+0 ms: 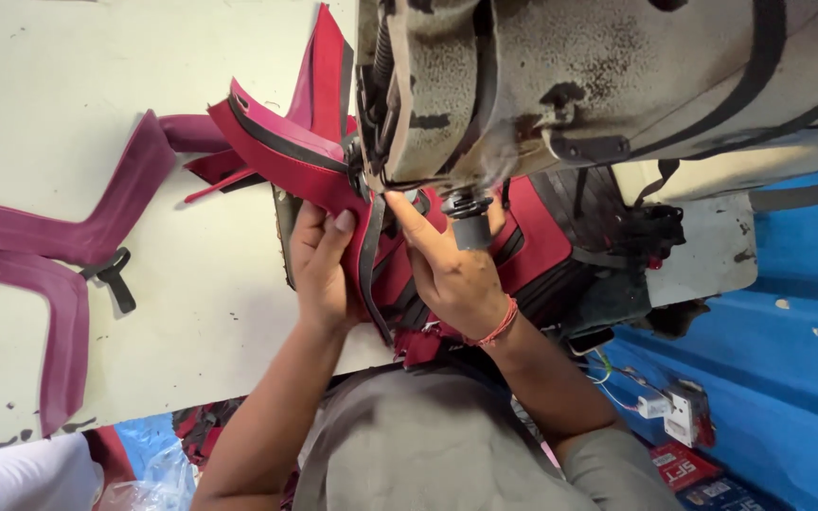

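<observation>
Head view: both hands, left (322, 265) and right (452, 270), grip stiff red-and-black padded fabric (286, 156) under a scuffed sewing machine (560, 85), maroon strap (59, 246) at nine o'clock on the counter (68, 85).

Desk (144, 312): a pale cream top, scuffed and marked with small dark specks, filling the left and middle of the view.
Desk edge: chipped, with dark stains along the near side at lower left.
Extension plate (712, 251): a pale slab at the right end of the desk, worn, with dark spots.
Blue surface (788, 322): bright blue sheeting to the right, beyond and below the desk, with a few pale flecks.
Socket (684, 414): a small white box with thin coloured wires, lying against the blue.
Plastic bag (158, 473): clear, crumpled, at lower left below the desk.
Light: even and bright, soft shadows.
</observation>
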